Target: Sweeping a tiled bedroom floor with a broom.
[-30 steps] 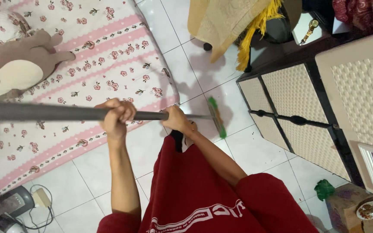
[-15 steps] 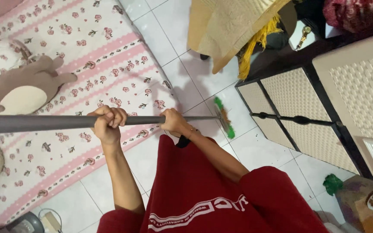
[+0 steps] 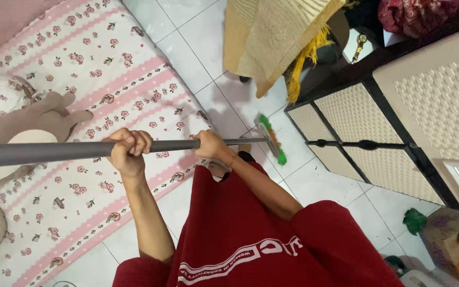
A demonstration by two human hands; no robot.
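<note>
My left hand [image 3: 126, 151] and right hand [image 3: 208, 144] are both wrapped tight round the grey broom handle [image 3: 70, 150], held level over the floral mattress [image 3: 81, 79] edge. The handle's near end is cut off at frame left. The green broom head [image 3: 272, 139] rests on the white tile floor [image 3: 197, 48], bristles blurred. My red shirt [image 3: 251, 234] hides the floor below.
</note>
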